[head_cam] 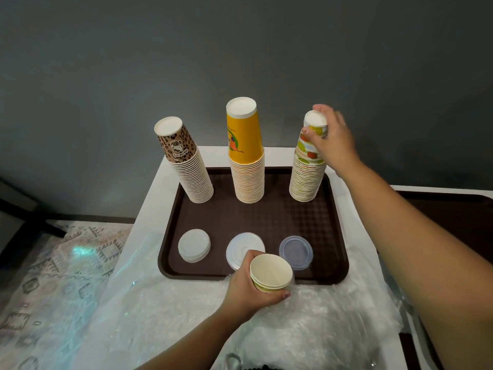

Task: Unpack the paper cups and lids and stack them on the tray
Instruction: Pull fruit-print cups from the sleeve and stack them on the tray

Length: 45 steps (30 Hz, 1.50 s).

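Note:
A brown tray (266,217) holds three upside-down cup stacks: leopard-print (186,164) at back left, yellow (246,153) in the middle, fruit-print (308,169) at back right. My right hand (330,140) grips the top cup of the fruit-print stack. My left hand (253,292) holds a few nested fruit-print cups (270,273), mouths up, over the tray's front edge. Three lid piles lie along the tray's front: white (194,245), white ribbed (244,248) partly hidden by my left hand, and clear (296,252).
Crumpled clear plastic wrapping (306,329) covers the white table in front of the tray and hangs off its left side. A second dark tray (453,206) lies at the right. A patterned rug (53,263) covers the floor on the left.

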Motion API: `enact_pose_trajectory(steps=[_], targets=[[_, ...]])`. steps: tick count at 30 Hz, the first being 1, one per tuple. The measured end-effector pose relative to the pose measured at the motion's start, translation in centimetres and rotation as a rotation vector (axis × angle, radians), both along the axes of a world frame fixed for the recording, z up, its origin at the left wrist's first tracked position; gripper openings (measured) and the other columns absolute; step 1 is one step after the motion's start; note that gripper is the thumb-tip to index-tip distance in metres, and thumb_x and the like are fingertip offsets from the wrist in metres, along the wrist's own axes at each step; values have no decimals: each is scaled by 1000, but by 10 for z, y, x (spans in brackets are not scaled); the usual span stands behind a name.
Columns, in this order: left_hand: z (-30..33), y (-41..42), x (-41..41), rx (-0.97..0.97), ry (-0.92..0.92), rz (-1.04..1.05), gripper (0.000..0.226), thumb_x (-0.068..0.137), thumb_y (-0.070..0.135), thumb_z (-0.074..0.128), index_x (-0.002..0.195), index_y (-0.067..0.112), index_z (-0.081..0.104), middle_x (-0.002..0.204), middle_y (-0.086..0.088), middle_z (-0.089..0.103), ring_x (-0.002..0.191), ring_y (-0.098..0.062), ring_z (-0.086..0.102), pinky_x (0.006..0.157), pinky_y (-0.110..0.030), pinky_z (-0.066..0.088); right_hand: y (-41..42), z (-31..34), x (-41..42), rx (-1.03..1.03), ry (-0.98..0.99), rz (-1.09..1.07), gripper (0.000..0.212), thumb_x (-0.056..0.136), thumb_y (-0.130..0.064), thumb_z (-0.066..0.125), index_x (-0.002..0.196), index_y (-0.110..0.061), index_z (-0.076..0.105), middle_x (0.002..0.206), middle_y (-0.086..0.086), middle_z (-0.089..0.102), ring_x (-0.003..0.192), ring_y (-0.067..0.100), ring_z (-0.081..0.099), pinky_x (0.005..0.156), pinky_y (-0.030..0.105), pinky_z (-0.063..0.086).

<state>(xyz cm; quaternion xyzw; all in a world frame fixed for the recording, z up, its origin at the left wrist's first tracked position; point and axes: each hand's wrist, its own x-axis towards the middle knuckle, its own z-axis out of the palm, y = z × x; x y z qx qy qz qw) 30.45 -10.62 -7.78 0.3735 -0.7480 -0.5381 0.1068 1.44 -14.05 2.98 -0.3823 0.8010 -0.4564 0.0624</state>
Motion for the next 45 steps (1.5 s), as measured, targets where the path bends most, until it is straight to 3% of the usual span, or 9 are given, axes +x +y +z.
enact_pose_trajectory(steps=[7,10,15,18,22,32,39,42,45], targets=[[2,1,-1,13,16,5,68,55,22,92,106,24,48,101,10,61,94,8,55,69,-4,40,26,-5,29,48,516,-77,65,78,-44,68,135,-21,46,144,9,36,141,28,24,112,52,14],[2,2,1,15,27,0,69,55,21,92,108,21,47,100,12,61,91,10,55,69,-5,41,40,-11,59,21,373,249,56,79,-40,70,127,-17,53,137,6,43,129,17,38,111,44,29],[1,2,1,1,25,-3,69,56,23,91,108,20,47,100,8,62,90,9,56,69,-5,41,59,-21,101,521,86,862,55,79,-45,71,127,-30,51,129,-9,43,115,4,43,95,15,37],[4,3,1,-7,23,-5,72,57,23,91,111,30,43,100,10,63,91,15,55,69,-3,41,68,-30,121,764,111,974,70,74,-47,76,134,-33,42,126,-7,43,111,10,48,90,23,44],[4,5,0,-38,14,-3,80,57,23,90,118,32,39,99,20,59,91,12,57,71,-1,40,77,-40,138,829,175,978,81,70,-39,78,137,-36,33,121,-9,40,105,13,52,86,38,51],[-5,1,2,-34,23,-19,53,65,25,86,104,25,50,90,13,64,80,10,60,65,-8,45,73,-5,110,826,255,924,67,71,-32,80,125,-28,40,118,-2,40,104,14,48,80,26,47],[-7,0,2,-18,67,18,57,68,25,85,112,23,48,100,10,62,89,1,62,70,-12,50,71,-27,109,964,499,888,74,65,-22,83,126,-21,42,119,-1,44,107,17,52,84,34,52],[-6,-1,2,13,116,38,60,68,21,85,114,24,46,104,12,63,96,7,59,75,-7,45,66,-16,89,792,383,810,71,64,-22,83,123,-22,46,116,-3,44,103,14,50,83,29,47],[-7,-3,4,14,129,-24,50,68,18,84,107,25,54,102,9,64,97,0,61,82,-10,45,57,8,61,397,227,584,71,63,-16,84,125,-15,49,119,0,40,105,11,45,90,19,38]])
